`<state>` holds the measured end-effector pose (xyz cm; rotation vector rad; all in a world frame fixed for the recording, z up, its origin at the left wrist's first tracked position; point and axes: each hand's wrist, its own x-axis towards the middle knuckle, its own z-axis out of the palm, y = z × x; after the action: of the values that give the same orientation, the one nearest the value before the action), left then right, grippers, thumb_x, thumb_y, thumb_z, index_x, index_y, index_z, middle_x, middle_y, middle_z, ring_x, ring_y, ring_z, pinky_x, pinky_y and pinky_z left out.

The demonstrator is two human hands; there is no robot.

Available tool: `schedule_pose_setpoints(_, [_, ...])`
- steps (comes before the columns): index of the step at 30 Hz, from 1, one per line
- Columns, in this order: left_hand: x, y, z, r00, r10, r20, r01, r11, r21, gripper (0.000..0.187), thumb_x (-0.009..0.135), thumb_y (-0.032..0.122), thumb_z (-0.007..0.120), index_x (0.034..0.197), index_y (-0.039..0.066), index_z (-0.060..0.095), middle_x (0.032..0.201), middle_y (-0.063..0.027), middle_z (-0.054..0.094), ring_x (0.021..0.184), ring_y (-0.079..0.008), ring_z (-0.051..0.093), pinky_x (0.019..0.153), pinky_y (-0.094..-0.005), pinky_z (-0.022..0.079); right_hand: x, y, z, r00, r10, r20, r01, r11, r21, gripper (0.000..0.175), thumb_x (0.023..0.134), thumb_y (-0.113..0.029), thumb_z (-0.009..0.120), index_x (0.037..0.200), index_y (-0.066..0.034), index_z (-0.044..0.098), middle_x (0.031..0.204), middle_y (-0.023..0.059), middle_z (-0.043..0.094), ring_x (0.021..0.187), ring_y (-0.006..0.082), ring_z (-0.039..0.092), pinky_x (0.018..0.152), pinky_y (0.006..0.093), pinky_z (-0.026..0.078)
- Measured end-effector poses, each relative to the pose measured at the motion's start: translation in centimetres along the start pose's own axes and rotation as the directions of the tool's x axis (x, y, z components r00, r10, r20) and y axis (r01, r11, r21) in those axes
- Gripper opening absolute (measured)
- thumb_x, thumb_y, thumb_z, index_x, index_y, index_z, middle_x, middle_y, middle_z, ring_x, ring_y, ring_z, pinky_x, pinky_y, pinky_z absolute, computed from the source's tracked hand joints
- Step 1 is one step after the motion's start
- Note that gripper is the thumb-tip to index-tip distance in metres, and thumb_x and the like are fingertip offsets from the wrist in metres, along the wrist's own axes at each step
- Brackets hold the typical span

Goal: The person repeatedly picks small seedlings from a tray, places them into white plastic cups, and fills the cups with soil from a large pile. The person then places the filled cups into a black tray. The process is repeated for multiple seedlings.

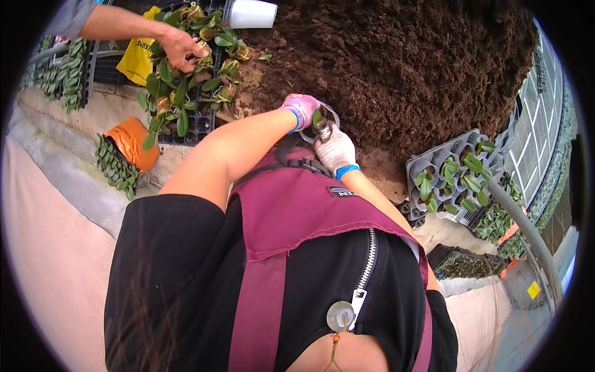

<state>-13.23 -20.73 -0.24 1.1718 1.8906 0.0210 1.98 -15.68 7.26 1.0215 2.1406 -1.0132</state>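
Note:
My left hand (301, 110), in a pink glove, is closed at the edge of a translucent plastic pot (335, 114); its curved pale rim shows between my hands. A white knitted glove covers my right hand (336, 149). Its fingers hold a young plant's root plug (324, 134), which looks wrapped in something pale. One green leaf (317, 119) rises from the plug at the pot's opening. Both hands are in front of my maroon apron (297, 200), at the near edge of a heap of dark brown growing medium (395, 69). My left fingertips are hidden.
At upper left, another person's hand (182, 49) touches plants over a black cell tray (197, 124). White stacked cups (253, 14) stand beside it. On the right, a grey tray (416, 169) carries potted seedlings. A curved grey pipe (525, 221) crosses near it. An orange bag (135, 142) lies left.

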Motion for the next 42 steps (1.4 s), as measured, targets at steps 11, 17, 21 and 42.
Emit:
schedule_pose_setpoints(11, [-7.7, 0.6, 0.1, 0.986, -0.011, -0.167, 0.021, 0.998, 0.055, 0.051, 0.083, 0.027, 0.065, 0.131, 0.012, 0.056, 0.127, -0.0233, 0.056, 0.112, -0.0383, 0.061, 0.094, -0.0448, 0.051, -2.9, 1.3, -1.2, 0.993, -0.022, -0.119, 0.065, 0.927, 0.369, 0.022, 0.082, -0.022, 0.062, 0.091, -0.0023, 0.067, 0.084, 0.0193, 0.070, 0.079, 0.0324, 0.069, 0.073, 0.0404, 0.053])
schedule_pose_setpoints(17, [-2.6, -0.5, -1.1, 0.989, 0.123, 0.084, -0.135, 0.977, 0.163, 0.043, 0.086, 0.016, 0.058, 0.129, 0.011, 0.059, 0.130, -0.0199, 0.057, 0.114, -0.0353, 0.061, 0.093, -0.0439, 0.052, -2.2, 0.6, 1.5, 0.995, -0.031, -0.098, 0.039, 0.996, 0.078, 0.054, 0.082, -0.029, 0.064, 0.131, -0.0109, 0.050, 0.102, 0.0208, 0.068, 0.097, 0.0375, 0.065, 0.085, 0.0444, 0.052])
schedule_pose_setpoints(21, [-2.0, -0.1, -0.5, 0.993, 0.098, 0.065, -0.108, 0.977, 0.182, 0.040, 0.086, 0.016, 0.058, 0.125, 0.010, 0.060, 0.129, -0.0194, 0.057, 0.113, -0.0355, 0.061, 0.091, -0.0436, 0.052, -1.1, 0.8, 0.9, 0.999, 0.001, -0.038, 0.002, 0.998, 0.069, 0.056, 0.082, -0.029, 0.064, 0.133, -0.0116, 0.048, 0.100, 0.0205, 0.068, 0.097, 0.0372, 0.065, 0.085, 0.0445, 0.052])
schedule_pose_setpoints(42, [-7.6, 0.1, 2.4, 0.969, -0.143, -0.203, 0.100, 0.973, -0.209, 0.060, 0.080, 0.037, 0.070, 0.131, 0.009, 0.055, 0.126, -0.0248, 0.057, 0.114, -0.0388, 0.058, 0.097, -0.0446, 0.048, -3.8, -0.1, -0.2, 0.996, -0.005, -0.089, 0.003, 1.000, -0.027, 0.048, 0.081, -0.031, 0.064, 0.122, -0.0070, 0.059, 0.102, 0.0195, 0.069, 0.098, 0.0357, 0.065, 0.086, 0.0424, 0.052])
